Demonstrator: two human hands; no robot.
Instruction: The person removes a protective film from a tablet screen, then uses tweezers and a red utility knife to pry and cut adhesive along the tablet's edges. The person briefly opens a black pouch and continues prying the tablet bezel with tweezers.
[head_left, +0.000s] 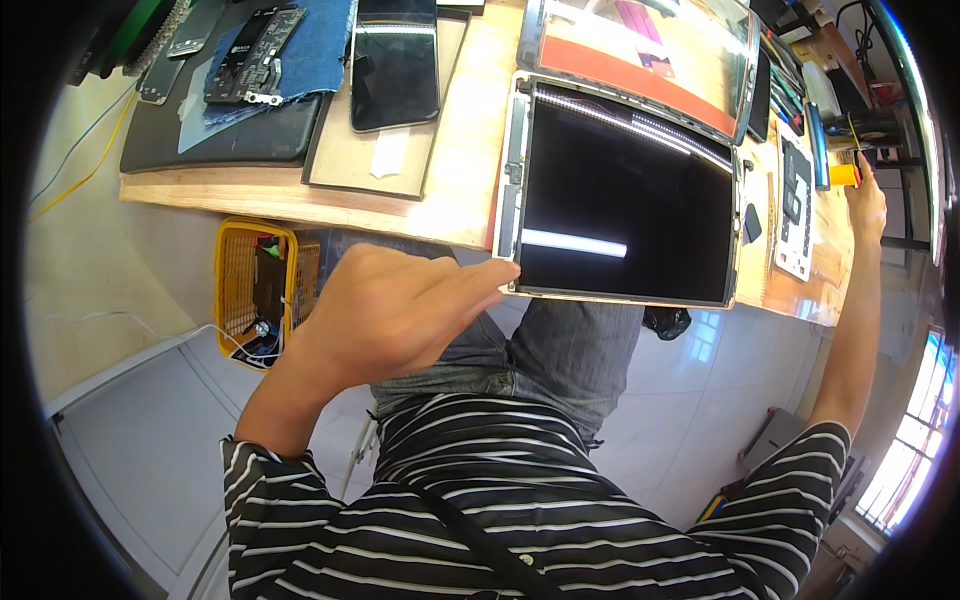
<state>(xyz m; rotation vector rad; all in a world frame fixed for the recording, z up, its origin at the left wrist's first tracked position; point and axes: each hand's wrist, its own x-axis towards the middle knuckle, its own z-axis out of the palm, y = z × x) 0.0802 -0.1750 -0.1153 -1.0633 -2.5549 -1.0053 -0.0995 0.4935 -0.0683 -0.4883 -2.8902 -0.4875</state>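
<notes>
My left hand (390, 305) is closed, its fingertips pinching the near left corner of an opened tablet (620, 200). The tablet's black display panel faces up inside a pale frame, reflecting a white bar of light. Beyond it lies a clear glass panel (640, 50) with a dark rim, over something orange-red. Out at the far right, my right hand (866, 205) is closed at a small yellow object (845, 176), whose kind I cannot make out.
A dark phone (395, 70) lies on a shallow tray (420, 180) at the left. Circuit boards (255, 55) rest on blue cloth atop a black laptop (210, 150). A white keyboard-like panel (795, 205) and tools sit at the right. Below stands a yellow basket (228, 290).
</notes>
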